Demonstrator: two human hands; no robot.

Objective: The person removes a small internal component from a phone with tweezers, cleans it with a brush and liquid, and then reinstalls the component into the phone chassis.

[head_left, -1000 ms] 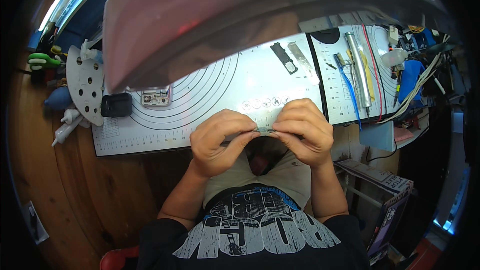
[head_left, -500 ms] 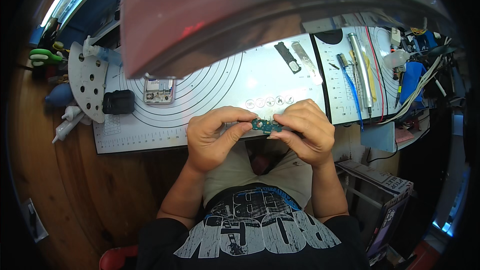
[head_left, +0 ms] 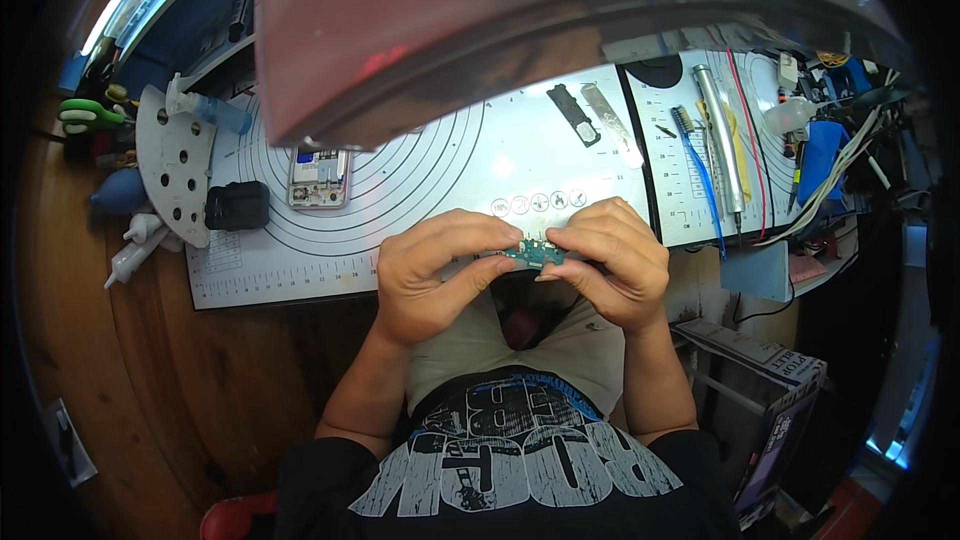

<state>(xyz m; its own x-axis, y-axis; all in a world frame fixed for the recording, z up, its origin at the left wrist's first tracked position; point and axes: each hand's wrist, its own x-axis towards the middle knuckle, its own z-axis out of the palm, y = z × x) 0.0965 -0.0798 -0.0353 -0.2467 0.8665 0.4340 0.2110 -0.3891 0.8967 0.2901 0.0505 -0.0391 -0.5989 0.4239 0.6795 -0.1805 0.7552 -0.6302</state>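
Note:
A small green circuit board is held up between both hands, above the front edge of the white work mat. My left hand pinches its left end between thumb and fingers. The right end is pinched by my right hand in the same way. Tiny metal parts show on the board's upper edge; the fingertips cover both ends. Farther left on the mat lies an opened phone, its inner parts exposed.
A large greyish-red cover overhangs the mat's far side. Dark and silver strips lie at the far right, near a blue brush and a silver pen-like tool. At left are a black object and a holed rack.
My left thumb and fingers have shifted slightly right along the board, covering more of its left end. The right hand keeps its grip. The view has tilted slightly.

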